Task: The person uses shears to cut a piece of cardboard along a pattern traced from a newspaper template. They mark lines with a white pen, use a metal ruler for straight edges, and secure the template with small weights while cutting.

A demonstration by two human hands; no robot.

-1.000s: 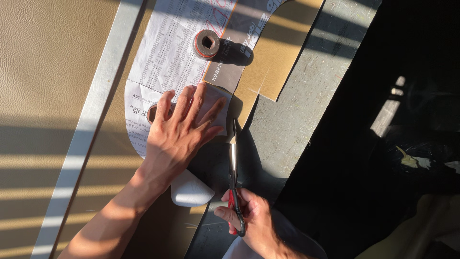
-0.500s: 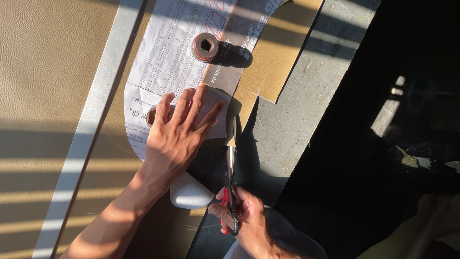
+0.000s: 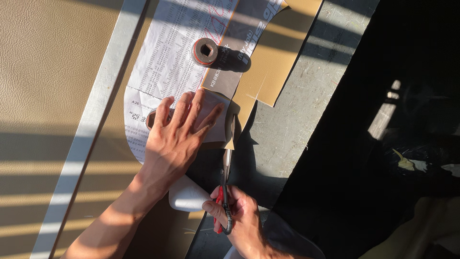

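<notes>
My L hand (image 3: 179, 132) lies flat, fingers spread wide, pressing a printed paper pattern (image 3: 167, 62) down onto tan leatherette sheet (image 3: 48, 72); not gripping anything, just palm-down. A round metal weight (image 3: 152, 119) sits half under my index/middle fingers at pattern's left edge. My R hand (image 3: 239, 216) is closed around red-handled scissors (image 3: 226, 182), fingers through the loops, blades pointing up and away from me. Blade tips are at the leatherette's cut edge, just right of my L thumb, touching the material w/ a small tan tip showing at the blades; can't tell how far blades are apart.

Second round metal weight (image 3: 206, 51), rust-coloured w/ square hole, stands on the pattern further up, well apart from my L hand, casting long dark shadow to the right. Long metal straightedge (image 3: 96, 120) runs diagonally across the leatherette, left of pattern, near my L wrist. White curved piece (image 3: 187, 196) lies between my two forearms, partly under L wrist. Grey scuffed worktable (image 3: 297, 120) shows right of the leatherette; beyond it deep shadow, contents too dark to tell. Strong sun stripes across everything.
</notes>
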